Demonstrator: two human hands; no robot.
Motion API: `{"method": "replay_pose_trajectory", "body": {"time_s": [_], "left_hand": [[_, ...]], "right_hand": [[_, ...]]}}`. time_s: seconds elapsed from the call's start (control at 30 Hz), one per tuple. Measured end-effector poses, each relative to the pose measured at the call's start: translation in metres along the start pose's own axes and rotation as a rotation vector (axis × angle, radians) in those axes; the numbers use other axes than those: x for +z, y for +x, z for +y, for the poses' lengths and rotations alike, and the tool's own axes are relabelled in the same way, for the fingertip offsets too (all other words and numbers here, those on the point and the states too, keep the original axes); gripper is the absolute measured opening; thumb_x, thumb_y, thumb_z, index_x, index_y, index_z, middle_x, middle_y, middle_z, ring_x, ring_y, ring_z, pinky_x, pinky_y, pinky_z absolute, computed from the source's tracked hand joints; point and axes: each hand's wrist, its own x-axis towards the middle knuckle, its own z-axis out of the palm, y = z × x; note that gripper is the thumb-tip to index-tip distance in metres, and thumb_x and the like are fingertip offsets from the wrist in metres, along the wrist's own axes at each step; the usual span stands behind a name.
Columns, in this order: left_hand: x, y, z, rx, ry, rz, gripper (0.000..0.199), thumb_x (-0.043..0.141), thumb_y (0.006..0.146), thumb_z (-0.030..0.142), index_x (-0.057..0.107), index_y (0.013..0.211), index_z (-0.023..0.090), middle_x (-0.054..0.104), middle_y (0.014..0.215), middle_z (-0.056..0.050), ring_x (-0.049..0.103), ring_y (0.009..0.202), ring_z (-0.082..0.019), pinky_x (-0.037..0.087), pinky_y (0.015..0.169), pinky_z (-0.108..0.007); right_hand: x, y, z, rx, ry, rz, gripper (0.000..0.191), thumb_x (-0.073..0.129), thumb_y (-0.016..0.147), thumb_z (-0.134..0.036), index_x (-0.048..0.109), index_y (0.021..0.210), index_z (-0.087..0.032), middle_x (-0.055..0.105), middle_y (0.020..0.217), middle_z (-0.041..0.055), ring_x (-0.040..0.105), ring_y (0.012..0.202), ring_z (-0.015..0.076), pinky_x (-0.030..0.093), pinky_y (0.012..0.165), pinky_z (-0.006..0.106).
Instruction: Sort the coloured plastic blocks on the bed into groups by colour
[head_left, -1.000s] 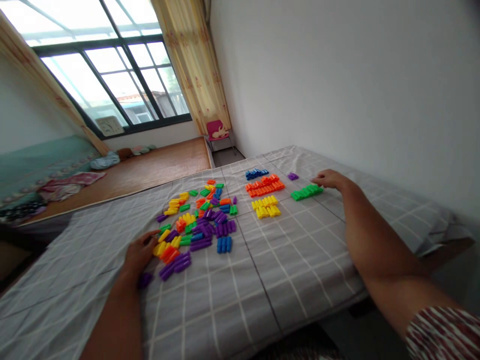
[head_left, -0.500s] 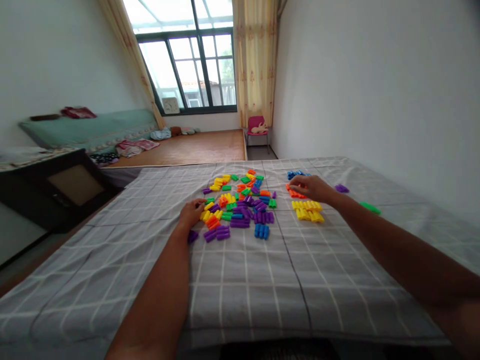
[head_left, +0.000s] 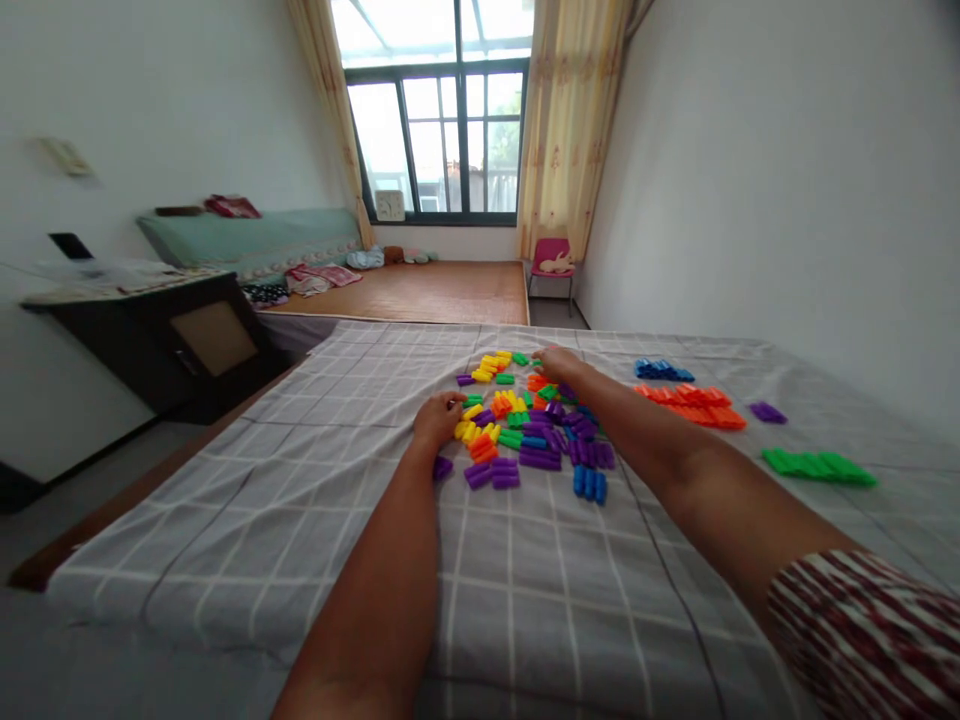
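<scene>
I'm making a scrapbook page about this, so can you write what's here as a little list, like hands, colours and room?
Left hand: at the left edge of the mixed pile; grip unclear
Right hand: over the pile's far side; grip unclear
Pile colours: yellow, green, orange, purple, blue
Right of the pile: blue group, orange group, purple cluster, green row
Underneath: grey checked cloth
Back of room: window, pink chair

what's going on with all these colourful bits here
A person's right hand is at the far side of a mixed scatter of short, bright plastic pieces on a grey checked cloth. The left hand is at the scatter's left edge; I can't tell whether the hands grip anything. Farther right lie a blue group, an orange group, a green group and a small purple group.
</scene>
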Motion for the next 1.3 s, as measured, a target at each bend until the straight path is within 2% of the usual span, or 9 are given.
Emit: {"method": "replay_pose_trajectory", "body": {"time_s": [0.13,0.3,0.43,0.57,0.7,0.87,1.07,1.2,1.3], "left_hand": [[0.001,0.003,-0.001,-0.014,-0.004,-0.002,0.034,0.050,0.082,0.023,0.072,0.108,0.023,0.072,0.089,-0.002,0.059,0.072,-0.014,0.038,0.061,-0.023],[-0.001,0.004,-0.001,0.008,0.003,0.001,0.034,0.050,0.081,0.024,0.073,0.107,0.023,0.070,0.079,-0.002,0.058,0.069,-0.015,0.038,0.060,-0.023],[-0.003,0.000,0.005,-0.005,-0.004,-0.010,0.034,0.049,0.082,0.025,0.072,0.107,0.021,0.068,0.073,-0.002,0.057,0.065,-0.014,0.036,0.055,-0.023],[-0.003,-0.005,0.010,-0.011,-0.015,0.004,0.036,0.047,0.082,0.024,0.071,0.109,0.020,0.068,0.072,-0.002,0.056,0.061,-0.013,0.034,0.051,-0.022],[-0.002,-0.005,0.009,0.001,-0.008,-0.001,0.034,0.048,0.083,0.024,0.071,0.108,0.019,0.068,0.075,-0.003,0.056,0.063,-0.013,0.037,0.054,-0.022],[-0.002,-0.002,0.004,0.021,-0.001,0.011,0.034,0.049,0.083,0.024,0.072,0.108,0.020,0.068,0.075,-0.002,0.056,0.064,-0.013,0.036,0.056,-0.023],[-0.005,0.000,0.001,0.025,0.002,0.000,0.035,0.050,0.080,0.022,0.072,0.107,0.019,0.069,0.076,-0.002,0.056,0.063,-0.013,0.035,0.056,-0.023],[-0.006,0.000,0.001,0.034,0.008,0.004,0.035,0.049,0.081,0.024,0.073,0.106,0.020,0.069,0.074,-0.002,0.055,0.063,-0.013,0.034,0.055,-0.023],[-0.007,0.000,0.001,0.024,0.028,-0.003,0.036,0.048,0.082,0.027,0.072,0.107,0.020,0.068,0.072,-0.001,0.055,0.062,-0.013,0.034,0.055,-0.023]], "right_hand": [[0.001,0.009,-0.001,0.021,-0.024,-0.019,0.034,0.065,0.077,-0.024,0.070,0.111,-0.020,0.069,0.116,0.0103,0.063,0.103,0.0249,0.048,0.084,0.029],[-0.016,0.002,0.011,0.068,0.012,0.036,0.028,0.066,0.073,-0.019,0.072,0.101,-0.019,0.072,0.107,0.0070,0.065,0.097,0.0202,0.047,0.079,0.023],[-0.025,-0.020,0.034,0.095,0.069,0.087,0.028,0.058,0.081,-0.020,0.069,0.106,-0.020,0.072,0.108,0.0040,0.064,0.097,0.0162,0.046,0.080,0.020],[-0.027,-0.039,0.049,0.096,0.105,0.094,0.030,0.055,0.084,-0.020,0.068,0.112,-0.019,0.070,0.113,0.0051,0.064,0.100,0.0171,0.046,0.083,0.022],[-0.021,-0.036,0.039,0.047,0.128,0.081,0.032,0.055,0.086,-0.022,0.067,0.116,-0.022,0.069,0.117,0.0040,0.064,0.103,0.0176,0.046,0.086,0.023],[-0.007,-0.016,0.016,0.040,0.125,0.045,0.038,0.060,0.085,-0.025,0.065,0.122,-0.022,0.069,0.118,0.0073,0.064,0.103,0.0217,0.047,0.085,0.026],[0.009,0.003,0.007,0.014,0.116,0.002,0.039,0.066,0.079,-0.032,0.066,0.118,-0.025,0.071,0.113,0.0066,0.064,0.104,0.0237,0.048,0.083,0.028],[0.000,0.001,0.005,0.030,0.125,0.049,0.041,0.067,0.078,-0.030,0.063,0.118,-0.023,0.070,0.113,0.0087,0.064,0.101,0.0238,0.048,0.082,0.029],[-0.020,-0.017,0.007,0.039,0.259,0.186,0.049,0.065,0.078,-0.032,0.056,0.124,-0.021,0.069,0.114,0.0084,0.065,0.096,0.0212,0.048,0.081,0.029]]}}
